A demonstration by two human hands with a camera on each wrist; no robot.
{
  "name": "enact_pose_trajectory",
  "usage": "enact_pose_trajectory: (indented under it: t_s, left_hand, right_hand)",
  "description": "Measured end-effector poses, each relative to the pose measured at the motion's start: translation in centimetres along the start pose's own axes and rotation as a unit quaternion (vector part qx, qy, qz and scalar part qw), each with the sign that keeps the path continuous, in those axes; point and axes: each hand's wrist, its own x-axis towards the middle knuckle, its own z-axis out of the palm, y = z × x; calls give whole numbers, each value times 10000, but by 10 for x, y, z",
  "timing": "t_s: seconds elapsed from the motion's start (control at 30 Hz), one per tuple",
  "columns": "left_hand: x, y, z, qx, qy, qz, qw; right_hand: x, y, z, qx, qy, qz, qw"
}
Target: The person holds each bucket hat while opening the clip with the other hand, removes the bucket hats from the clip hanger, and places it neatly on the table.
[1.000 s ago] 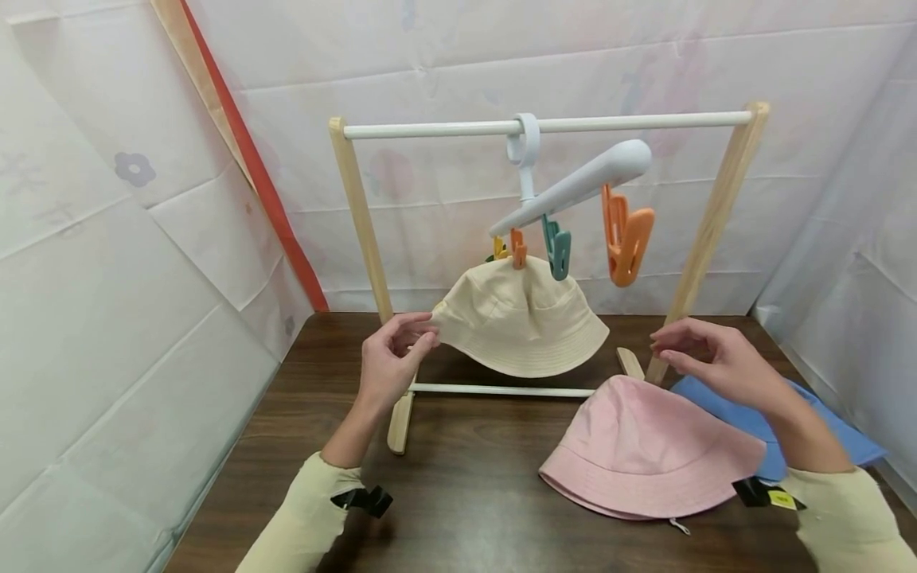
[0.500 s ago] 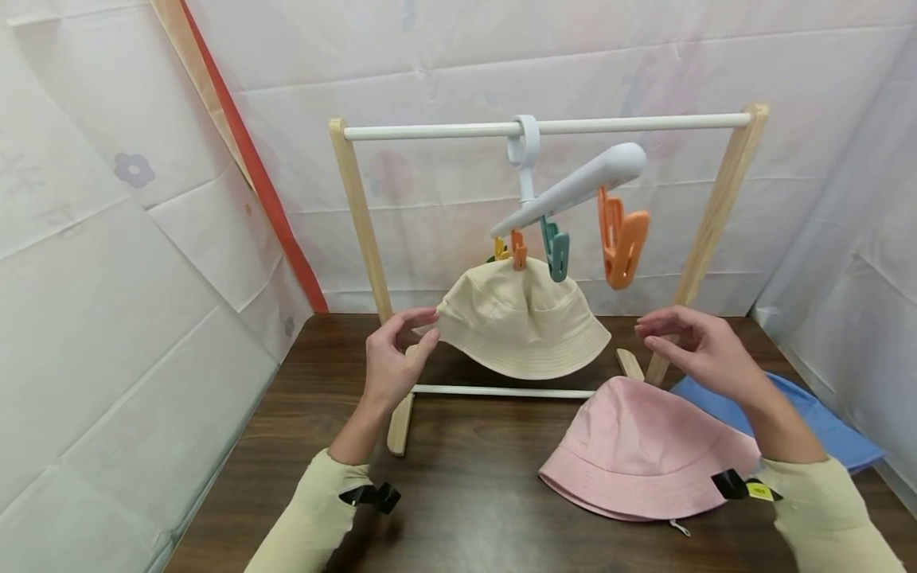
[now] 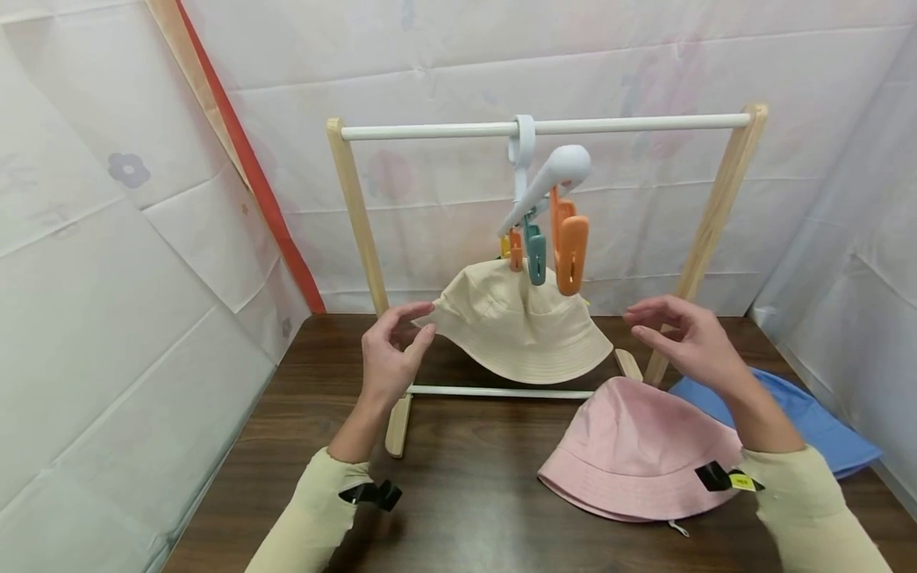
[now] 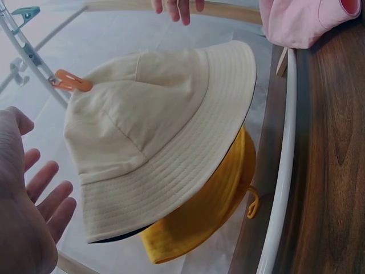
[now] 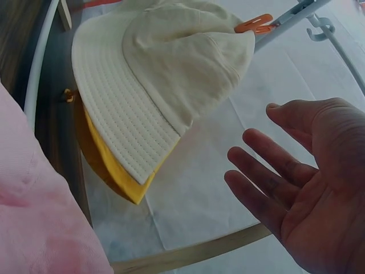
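Note:
A cream bucket hat (image 3: pixel 519 334) hangs from a white hanger (image 3: pixel 548 185), held at its crown by an orange clothespin (image 3: pixel 516 251). Behind it a yellow hat (image 4: pixel 194 220) shows in both wrist views. My left hand (image 3: pixel 390 350), fingers relaxed and holding nothing, is beside the cream brim's left end; the left wrist view shows a gap between them. My right hand (image 3: pixel 684 338) is raised to the right of the hat, fingers loosely bent, with nothing in them. A teal clothespin (image 3: pixel 535 253) and a larger-looking orange clothespin (image 3: pixel 569 247) hang unloaded from the hanger's near half.
The hanger hooks over the top bar (image 3: pixel 444 130) of a wood-and-white rack. A pink bucket hat (image 3: pixel 637 461) lies on the dark wooden table (image 3: pixel 458 477) at front right. Partly behind my right forearm lies a blue hat (image 3: pixel 809 422). White cloth walls surround the table.
The hanger has turned, its near end swinging left with the teal and orange clothespins. My right hand has moved left, closer to the cream hat. My left hand has barely moved.

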Motion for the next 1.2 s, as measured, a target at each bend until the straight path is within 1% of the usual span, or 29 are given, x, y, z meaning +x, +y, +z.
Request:
enact_pose_trajectory:
  t_s: [0.17,0.3,0.53,0.73,0.93,1.07,1.2]
  left_hand:
    - [1,-1,1,-83,-75,-15,9999]
    - [2,0,2,-96,-136,-46,9999]
    - [2,0,3,-90,-126,-60,9999]
    - [3,1,5,55,-315,-154,9994]
    - [5,4,4,82,-471,-20,9989]
    - [5,5,2,171,-455,-17,9988]
    - [7,5,3,327,-440,-68,9985]
  right_hand:
    - [3,-2,2,13,-10,-117,9999]
    - [4,-4,3,133,-26,-112,9998]
    - [6,-7,7,289,-82,8,9995]
    - [7,-11,10,284,105,74,9995]
    - [14,-18,17,362,220,195,9989]
    - [19,-23,22,491,210,350,9980]
    - [23,-27,25,443,184,487,9977]
